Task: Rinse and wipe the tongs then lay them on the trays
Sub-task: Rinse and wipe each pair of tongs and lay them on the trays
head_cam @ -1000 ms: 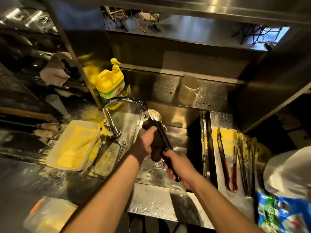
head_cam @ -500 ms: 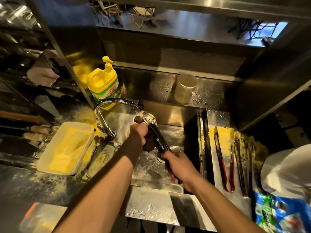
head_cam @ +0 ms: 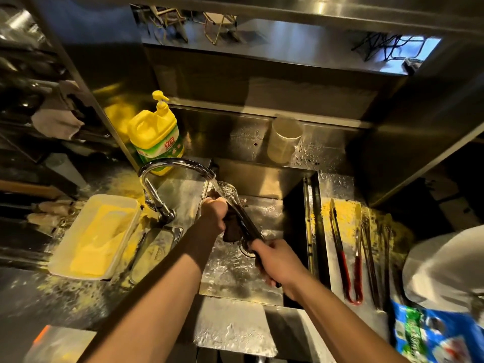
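Steel surrounds you in the head view: a wet, beaded sink [head_cam: 264,184] sunk into the surface [head_cam: 235,334], with a curved chrome faucet [head_cam: 167,166] arching in from its left rim. Your right hand [head_cam: 277,263] grips the dark handle end of the tongs [head_cam: 242,213] over the sink, near its drain. The tongs slant up and left, so their perforated, spoon-shaped metal tip sits right under the faucet spout, in the running water. Your left hand [head_cam: 213,214] is curled round a dark cloth [head_cam: 231,229], pressing it against the tongs' arms about halfway along.

On the tray [head_cam: 340,187] just right of the sink, you can count one pair of red-handled tongs [head_cam: 345,260] and at least two slim, bare metal pairs [head_cam: 372,260] beyond it, all lying lengthwise among yellow powder. Left of the sink stand one yellow pump bottle [head_cam: 157,134], behind the faucet, and one pale rectangular tub [head_cam: 97,234] of yellow crumb. One smaller metal dish [head_cam: 154,254] lies between the tub and the sink. One cream, cylindrical cup [head_cam: 284,138] sits on the ledge behind the sink.

Against half a second ago, your left hand and cloth sit slightly lower on the tongs, more of the tip shows, and water now streams visibly over it. Your right hand's hold on the handle looks the same.
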`<action>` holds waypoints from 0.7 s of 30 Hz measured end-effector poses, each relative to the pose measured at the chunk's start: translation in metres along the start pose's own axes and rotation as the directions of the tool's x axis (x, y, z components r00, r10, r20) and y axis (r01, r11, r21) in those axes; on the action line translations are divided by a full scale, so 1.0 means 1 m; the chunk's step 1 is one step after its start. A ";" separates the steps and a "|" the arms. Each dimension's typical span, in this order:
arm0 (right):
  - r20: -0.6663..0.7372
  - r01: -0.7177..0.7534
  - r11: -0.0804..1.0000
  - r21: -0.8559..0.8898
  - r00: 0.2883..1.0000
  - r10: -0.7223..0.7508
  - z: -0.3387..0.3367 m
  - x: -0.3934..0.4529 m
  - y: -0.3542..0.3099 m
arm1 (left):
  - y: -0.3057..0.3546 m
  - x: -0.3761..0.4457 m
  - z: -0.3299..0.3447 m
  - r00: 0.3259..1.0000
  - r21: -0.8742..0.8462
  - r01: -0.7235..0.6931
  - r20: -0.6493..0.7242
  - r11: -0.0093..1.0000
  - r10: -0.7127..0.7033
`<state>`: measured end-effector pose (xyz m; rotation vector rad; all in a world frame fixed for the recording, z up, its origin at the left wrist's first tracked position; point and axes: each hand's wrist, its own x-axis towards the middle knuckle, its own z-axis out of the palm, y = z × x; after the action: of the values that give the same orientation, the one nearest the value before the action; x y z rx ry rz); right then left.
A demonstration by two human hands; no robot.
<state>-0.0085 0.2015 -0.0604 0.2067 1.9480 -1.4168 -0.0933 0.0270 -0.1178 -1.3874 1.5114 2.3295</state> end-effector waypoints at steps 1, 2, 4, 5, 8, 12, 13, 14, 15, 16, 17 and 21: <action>0.002 -0.002 1.000 -0.001 1.000 0.002 -0.003 -0.001 0.001 | 0.002 0.001 0.000 1.000 -0.005 0.013 0.009 1.000 -0.012; 0.002 -0.006 1.000 0.000 1.000 0.006 -0.008 -0.003 0.001 | 0.001 0.002 0.002 0.999 -0.022 0.023 0.024 0.999 -0.023; 0.012 -0.009 1.000 -0.006 1.000 0.009 -0.020 -0.007 0.001 | -0.001 0.000 0.007 0.999 -0.044 0.019 0.044 0.999 -0.017; 0.022 -0.011 1.000 -0.008 1.000 0.011 -0.028 -0.010 0.002 | 0.002 -0.001 0.009 1.000 -0.043 -0.009 0.020 0.999 0.010; 0.063 -0.047 0.999 -0.017 0.997 0.048 -0.055 -0.019 0.004 | 0.015 0.007 0.002 0.986 -0.056 -0.093 -0.143 0.994 0.084; 0.039 -0.097 0.995 0.010 0.995 0.097 -0.077 -0.016 0.004 | 0.012 0.005 -0.008 0.984 -0.056 -0.117 -0.142 0.992 0.108; 0.041 -0.092 0.995 0.033 0.995 0.091 -0.078 -0.013 0.002 | 0.007 0.000 -0.008 0.988 -0.119 -0.108 -0.123 0.987 0.093; 0.052 -0.086 0.994 0.071 0.995 0.083 -0.078 -0.010 0.000 | 0.000 -0.003 -0.009 0.992 -0.158 -0.097 -0.097 0.983 0.082; 0.070 -0.086 0.988 0.128 0.995 0.077 -0.077 -0.008 -0.002 | -0.006 -0.008 -0.011 0.996 -0.166 -0.079 -0.046 0.983 0.073; 0.099 -0.095 0.976 0.196 0.992 0.077 -0.077 -0.005 -0.005 | -0.012 -0.011 -0.013 0.998 -0.167 -0.058 0.020 0.984 0.062; 0.138 -0.110 0.959 0.262 0.988 0.075 -0.078 -0.002 -0.007 | -0.016 -0.015 -0.016 0.996 -0.170 -0.032 0.077 0.985 0.046; 0.301 -0.165 0.891 0.422 0.953 0.034 -0.076 0.001 -0.013 | -0.025 -0.026 -0.027 0.985 -0.201 0.026 0.174 0.979 0.010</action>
<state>-0.0498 0.2636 -0.0399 0.2892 1.3416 -1.7022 -0.0487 0.0310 -0.1212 -1.1840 1.2506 2.5828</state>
